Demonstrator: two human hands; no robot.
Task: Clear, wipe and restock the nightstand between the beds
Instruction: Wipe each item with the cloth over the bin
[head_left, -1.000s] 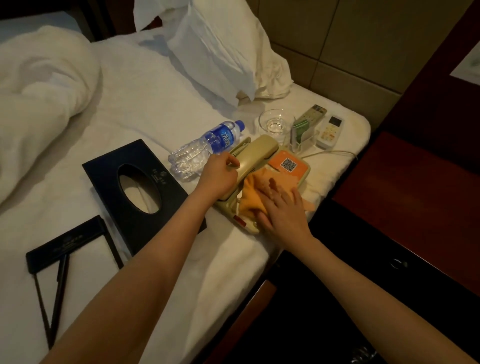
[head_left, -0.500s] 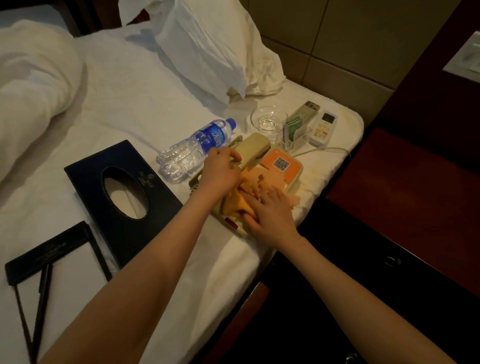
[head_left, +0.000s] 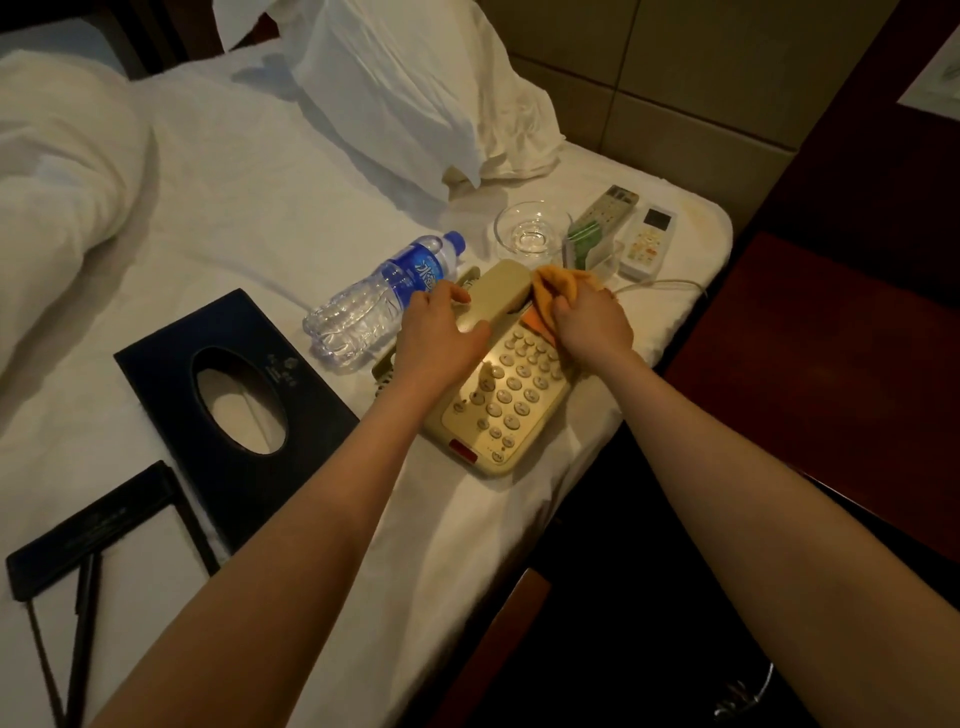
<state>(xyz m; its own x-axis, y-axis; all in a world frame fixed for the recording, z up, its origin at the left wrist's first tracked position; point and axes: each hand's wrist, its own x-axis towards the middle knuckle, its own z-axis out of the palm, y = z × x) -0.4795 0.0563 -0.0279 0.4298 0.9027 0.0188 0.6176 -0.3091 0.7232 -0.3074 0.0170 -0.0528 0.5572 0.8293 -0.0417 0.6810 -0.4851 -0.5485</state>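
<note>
White-sheeted bed (head_left: 249, 208) beside dark nightstand (head_left: 831, 374)

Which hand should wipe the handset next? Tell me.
Right. The right hand grips the orange cloth at the top end of the handset; the left hand holds it steady.

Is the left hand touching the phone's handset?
Touching. The head view shows the left hand holding the handset, fingers curled over it.
</note>
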